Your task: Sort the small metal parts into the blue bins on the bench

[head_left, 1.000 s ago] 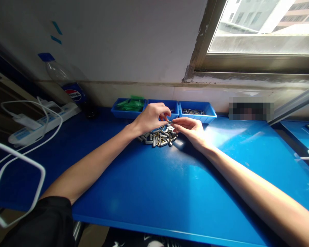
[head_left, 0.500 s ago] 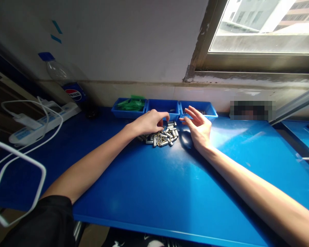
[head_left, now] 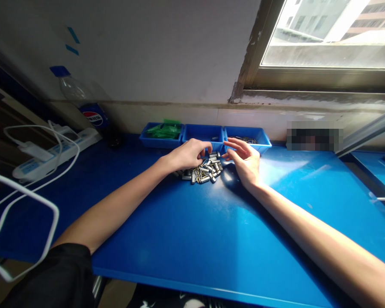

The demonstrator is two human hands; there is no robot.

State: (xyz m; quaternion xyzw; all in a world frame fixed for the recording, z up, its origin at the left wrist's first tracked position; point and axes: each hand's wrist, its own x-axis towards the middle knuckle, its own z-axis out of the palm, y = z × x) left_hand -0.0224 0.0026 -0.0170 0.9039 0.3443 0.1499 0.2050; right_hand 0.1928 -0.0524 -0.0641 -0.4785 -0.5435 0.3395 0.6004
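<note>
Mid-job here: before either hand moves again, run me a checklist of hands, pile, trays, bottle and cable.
1. Left hand has a part in its grip: cannot tell; its curled fingers hide what lies beneath.
2. Right hand open: ok, fingers parted beside the pile.
3. Pile of small metal parts gathered: ok, heaped on the blue table.
4. Right tray fully in sight: not ok, the right hand covers some of it.
5. Bottle away from both hands: ok, it stands far to the left.
6. White cable off the black sleeve: cannot tell; they overlap in view.
</note>
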